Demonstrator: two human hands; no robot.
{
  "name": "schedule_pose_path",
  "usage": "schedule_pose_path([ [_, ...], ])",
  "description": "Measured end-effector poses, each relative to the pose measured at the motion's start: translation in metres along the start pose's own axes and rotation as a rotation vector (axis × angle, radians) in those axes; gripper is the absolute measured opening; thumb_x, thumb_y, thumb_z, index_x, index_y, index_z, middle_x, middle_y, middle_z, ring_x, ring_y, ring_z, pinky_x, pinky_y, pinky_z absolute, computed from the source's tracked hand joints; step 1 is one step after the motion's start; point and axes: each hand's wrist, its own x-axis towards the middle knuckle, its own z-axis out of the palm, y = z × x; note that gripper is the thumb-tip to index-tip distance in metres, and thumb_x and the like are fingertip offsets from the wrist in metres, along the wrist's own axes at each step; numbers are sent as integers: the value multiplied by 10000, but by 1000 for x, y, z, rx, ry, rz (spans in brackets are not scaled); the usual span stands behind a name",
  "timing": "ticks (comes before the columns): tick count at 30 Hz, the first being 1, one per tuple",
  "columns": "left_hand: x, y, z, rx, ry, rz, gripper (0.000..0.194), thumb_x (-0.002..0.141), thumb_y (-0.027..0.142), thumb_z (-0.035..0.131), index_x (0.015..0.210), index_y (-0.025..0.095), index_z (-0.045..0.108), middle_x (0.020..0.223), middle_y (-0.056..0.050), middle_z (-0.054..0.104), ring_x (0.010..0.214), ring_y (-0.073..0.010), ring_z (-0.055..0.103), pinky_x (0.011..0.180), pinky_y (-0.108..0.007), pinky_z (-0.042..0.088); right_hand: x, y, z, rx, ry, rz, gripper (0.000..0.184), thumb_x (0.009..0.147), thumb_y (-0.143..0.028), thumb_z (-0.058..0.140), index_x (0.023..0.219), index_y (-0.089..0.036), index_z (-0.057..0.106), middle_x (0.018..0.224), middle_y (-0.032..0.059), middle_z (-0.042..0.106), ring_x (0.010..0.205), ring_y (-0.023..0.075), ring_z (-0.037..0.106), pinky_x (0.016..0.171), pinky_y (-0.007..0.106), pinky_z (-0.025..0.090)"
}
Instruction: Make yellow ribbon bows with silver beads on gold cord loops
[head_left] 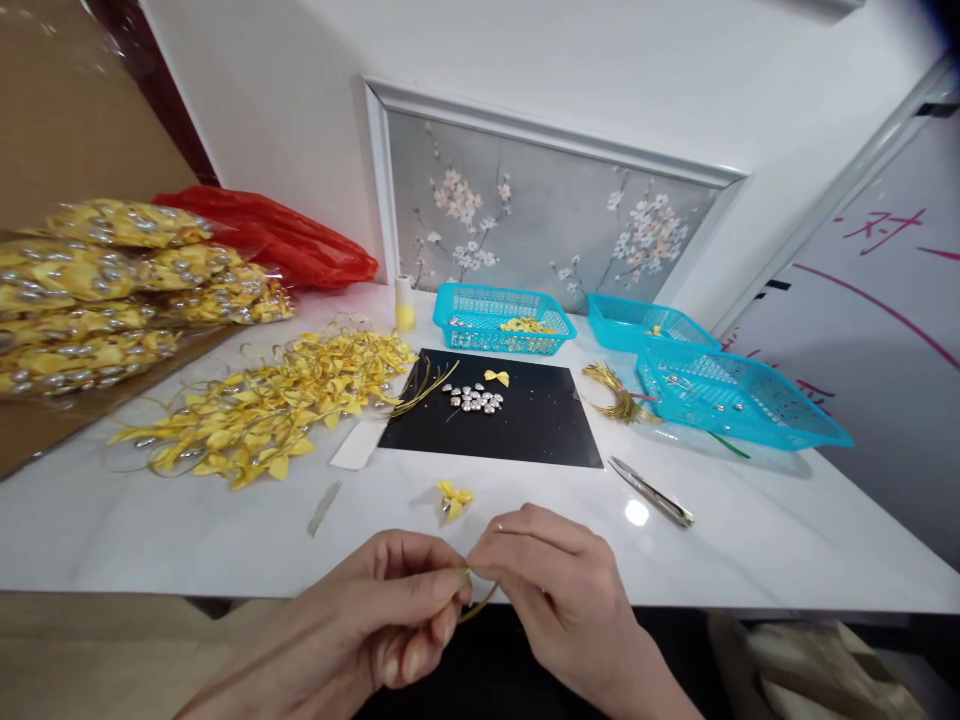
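In front of the black mat [544, 430], left hand [405, 600] and right hand [559, 580] closely pinch gold cord [482, 604] (presumably steadying it).

Golden cord [484, 601], yellow bows [455, 499], black mat [540, 430]; blossom-patterned panel [536, 220]

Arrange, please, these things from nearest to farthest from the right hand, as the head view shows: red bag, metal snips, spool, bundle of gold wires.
1. Metal snips: beyond the right hand, to its right.
2. Bundle of gold wires: also right, behind the snips.
3. Spool: left, standing near the back.
4. Red bag: farther left, also at the back.
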Motion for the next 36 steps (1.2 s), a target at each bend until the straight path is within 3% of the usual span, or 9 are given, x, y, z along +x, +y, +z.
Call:
schedule_pose_path([
  [3, 0, 3, 0, 187, -47, 141, 365, 698, 460, 832, 908, 185, 714, 663, 33, 617, 392, -8, 390, 384, -138, 196, 1, -4, -2, -47, -45, 68, 238, 947, -34, 460, 911, -148, 665, 850, 69, 640, 753, 152, 611, 689, 254, 526],
  [5, 0, 5, 2, 398, 34, 252, 380, 739, 455, 794, 1018, 226, 677, 734, 40, 617, 421, -32, 423, 408, -158, 262, 2, -7, -4, -71, -82, 128, 208, 952, -54, 466, 902, -156, 640, 830, 54, 607, 727, 151, 590, 679, 261, 504],
  [8, 0, 5, 5, 736, 173, 343, 274, 822, 437, 677, 954, 198, 692, 647, 36, 582, 477, -98, 462, 469, -214, 357, 3, -12, -4, -80, -124, 199, 180, 952, -78, 468, 897, -171, 612, 828, 39, 586, 719, 153, 579, 671, 269, 488],
  [11, 0, 5, 8, 890, 183, 360, 289, 881, 435, 549, 853, 195, 708, 538, 43, 511, 474, -126, 435, 469, -237, 336, 4, -14, -5, -88, -166, 251, 174, 952, -86, 463, 891, -183, 594, 847, 34, 585, 729, 156, 579, 675, 273, 485],
  [21, -1, 13, 8, 934, 111, 362, 308, 905, 427, 493, 779, 203, 663, 593, 25, 524, 565, -158, 493, 537, -248, 387, 5, -16, -9, -203, -252, 277, 188, 976, -97, 437, 912, -191, 587, 876, 35, 589, 754, 175, 582, 712, 313, 491],
  [25, -2, 11, 9, 947, 111, 380, 250, 903, 398, 519, 859, 225, 694, 694, 7, 621, 604, -166, 512, 568, -249, 418, 6, -17, -9, -274, -280, 244, 212, 978, -93, 415, 908, -179, 596, 864, 51, 593, 754, 192, 578, 685, 325, 489],
  [32, 3, 10, 12, 973, 209, 570, 181, 840, 328, 613, 768, 233, 750, 680, -12, 662, 621, -190, 569, 584, -257, 437, 7, -17, -8, -315, -286, 227, 239, 977, -86, 388, 894, -164, 598, 850, 57, 594, 713, 189, 563, 631, 328, 461],
  [36, 7, 13, 13, 990, 221, 621, 218, 846, 317, 595, 719, 219, 743, 720, -25, 669, 619, -180, 575, 588, -253, 440, 7, -16, -7, -220, -255, 292, 220, 972, -93, 419, 881, -172, 603, 843, 41, 587, 714, 171, 570, 657, 316, 468],
])
